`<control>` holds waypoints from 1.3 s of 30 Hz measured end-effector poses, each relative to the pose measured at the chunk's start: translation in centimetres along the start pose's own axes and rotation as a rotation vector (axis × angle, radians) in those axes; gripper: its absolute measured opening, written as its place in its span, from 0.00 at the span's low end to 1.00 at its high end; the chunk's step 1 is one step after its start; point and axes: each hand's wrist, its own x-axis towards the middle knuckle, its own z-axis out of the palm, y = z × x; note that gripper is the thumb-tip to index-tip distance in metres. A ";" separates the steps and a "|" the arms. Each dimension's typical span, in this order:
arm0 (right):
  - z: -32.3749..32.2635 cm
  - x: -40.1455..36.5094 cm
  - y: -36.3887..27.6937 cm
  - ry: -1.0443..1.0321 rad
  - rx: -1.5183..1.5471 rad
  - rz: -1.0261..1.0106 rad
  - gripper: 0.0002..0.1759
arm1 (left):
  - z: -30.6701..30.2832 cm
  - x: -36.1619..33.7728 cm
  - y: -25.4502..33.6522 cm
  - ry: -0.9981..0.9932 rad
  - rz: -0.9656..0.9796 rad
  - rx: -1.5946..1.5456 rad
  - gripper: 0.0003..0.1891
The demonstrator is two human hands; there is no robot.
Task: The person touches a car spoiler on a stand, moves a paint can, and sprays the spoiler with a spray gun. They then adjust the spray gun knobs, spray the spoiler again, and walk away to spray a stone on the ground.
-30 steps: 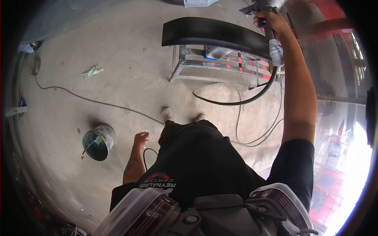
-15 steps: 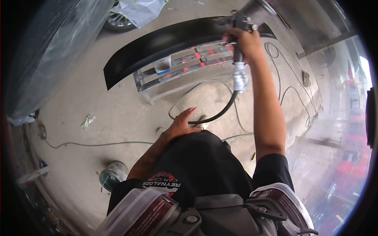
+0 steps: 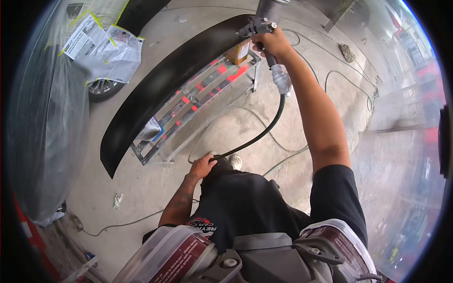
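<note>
My right hand (image 3: 277, 46) is closed around the handle of a spray gun (image 3: 256, 27), held by the far end of a long curved black car body panel (image 3: 160, 80). Below the grip, a whitish wrapped fitting (image 3: 281, 79) joins the gun to a black air hose (image 3: 264, 133). The hose curves down to my left hand (image 3: 203, 167), low in front of my body, with its fingers curled round it. The panel lies along a metal stand (image 3: 188, 111) marked with red patches. The gun's cup is partly cut off by the top edge.
A metal can (image 3: 238, 53) and a white and blue container (image 3: 150, 129) sit on the stand. At left are a paper-masked car wheel (image 3: 104, 88) and hanging plastic sheeting (image 3: 56, 127). A thin green hose (image 3: 288, 158) trails over the floor; a stone (image 3: 348, 53) lies at right.
My view has turned, so the panel and stand now slant more steeply. The left hand's spread fingers have closed on the hose. The spray gun has shifted up and left in view.
</note>
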 end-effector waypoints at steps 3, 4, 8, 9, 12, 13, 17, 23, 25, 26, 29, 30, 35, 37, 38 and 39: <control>-7.0 3.4 2.4 0.164 -0.042 0.032 0.07 | -2.0 3.5 3.7 0.013 0.037 0.037 0.17; -8.7 3.4 2.2 0.257 -0.130 0.029 0.08 | -2.7 4.9 5.0 -0.013 0.019 0.049 0.17; -12.1 2.2 5.2 0.398 -0.169 -0.049 0.18 | -3.6 9.9 6.6 -0.098 -0.047 0.027 0.16; -12.0 0.9 5.7 0.383 -0.173 -0.041 0.19 | -2.8 11.2 5.0 -0.109 -0.047 -0.007 0.16; -9.9 -3.6 7.4 0.195 -0.089 0.073 0.25 | -2.9 14.3 2.5 -0.168 -0.090 -0.063 0.16; -8.6 -5.5 7.1 0.137 -0.022 0.058 0.28 | -3.3 15.0 2.3 -0.189 -0.114 -0.074 0.17; -6.7 -8.7 7.4 -0.171 -0.018 0.014 0.33 | -4.8 18.9 3.8 -0.307 -0.194 0.022 0.18; -11.3 -3.2 7.7 0.045 0.042 0.169 0.31 | -5.1 23.0 6.1 -0.347 -0.238 0.093 0.19; -14.5 -0.2 8.5 0.183 0.040 0.159 0.25 | -5.2 24.1 6.8 -0.365 -0.272 0.098 0.19; -16.2 1.1 9.1 0.258 0.035 0.137 0.21 | -5.1 24.5 6.9 -0.395 -0.278 0.086 0.19; -21.5 5.1 10.7 0.527 0.004 0.172 0.12 | -4.1 25.4 5.2 -0.457 -0.314 0.079 0.18; -23.7 6.2 11.5 0.550 0.046 0.167 0.12 | -3.5 25.3 4.1 -0.463 -0.336 0.094 0.17; -32.5 10.3 16.0 0.438 0.179 0.121 0.12 | -0.4 25.1 5.3 -0.492 -0.551 0.273 0.16; -35.2 12.4 17.9 0.314 0.229 0.113 0.12 | 2.3 26.7 8.9 -0.462 -0.582 0.260 0.17; -36.4 12.8 18.6 0.228 0.201 0.123 0.13 | 3.7 26.8 11.1 -0.486 -0.594 0.190 0.17; -37.9 13.1 19.1 0.119 0.173 0.169 0.16 | 3.9 28.4 15.3 -0.511 -0.599 0.121 0.18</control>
